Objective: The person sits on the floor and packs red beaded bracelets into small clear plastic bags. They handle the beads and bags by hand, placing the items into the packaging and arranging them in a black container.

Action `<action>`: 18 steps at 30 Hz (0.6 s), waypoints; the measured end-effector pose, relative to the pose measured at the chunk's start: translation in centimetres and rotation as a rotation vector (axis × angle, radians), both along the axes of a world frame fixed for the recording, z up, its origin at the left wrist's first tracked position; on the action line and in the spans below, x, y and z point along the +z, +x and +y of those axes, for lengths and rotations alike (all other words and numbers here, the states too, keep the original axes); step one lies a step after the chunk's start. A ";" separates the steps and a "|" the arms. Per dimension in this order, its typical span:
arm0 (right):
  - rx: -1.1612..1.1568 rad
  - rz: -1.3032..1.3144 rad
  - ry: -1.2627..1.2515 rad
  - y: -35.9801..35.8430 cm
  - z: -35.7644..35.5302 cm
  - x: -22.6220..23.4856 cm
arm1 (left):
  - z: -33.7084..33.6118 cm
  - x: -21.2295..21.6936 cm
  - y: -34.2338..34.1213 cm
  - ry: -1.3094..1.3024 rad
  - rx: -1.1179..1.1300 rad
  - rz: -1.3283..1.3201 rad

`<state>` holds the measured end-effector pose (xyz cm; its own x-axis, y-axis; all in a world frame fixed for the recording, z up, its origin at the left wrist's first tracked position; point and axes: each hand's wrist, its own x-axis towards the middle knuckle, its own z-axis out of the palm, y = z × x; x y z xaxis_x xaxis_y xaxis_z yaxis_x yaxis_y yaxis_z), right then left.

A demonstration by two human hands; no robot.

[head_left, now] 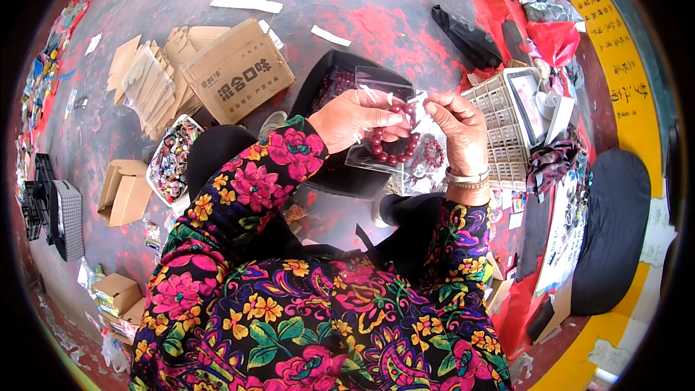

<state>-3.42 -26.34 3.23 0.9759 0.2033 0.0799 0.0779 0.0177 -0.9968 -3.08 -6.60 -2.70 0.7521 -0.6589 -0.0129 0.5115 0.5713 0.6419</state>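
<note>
Dark-red beaded bracelet point(393, 152) hanging from the nearly closed thumb and fingers of the left hand point(355, 119), above the black bin point(333, 177), left forearm slanting up from the lower left. Right hand point(460, 127) raised on a steep forearm, thumb and forefinger pinched together at a white strip point(420, 112) beside the bracelet's top. Hard to make out: the strip's exact form, left fingertips partly behind beads, and bin contents largely covered by clear plastic point(391, 85)
</note>
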 end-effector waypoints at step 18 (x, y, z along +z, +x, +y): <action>-0.256 0.027 -0.391 0.8 0.5 -1.3 | -2.7 -0.9 -3.1 -0.357 -0.061 0.342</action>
<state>-2.60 -25.79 1.91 0.9992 -0.0348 0.0189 0.0045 -0.3757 -0.9267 -6.20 -9.31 -3.58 0.7042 -0.7098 -0.0176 0.6978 0.6874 0.2014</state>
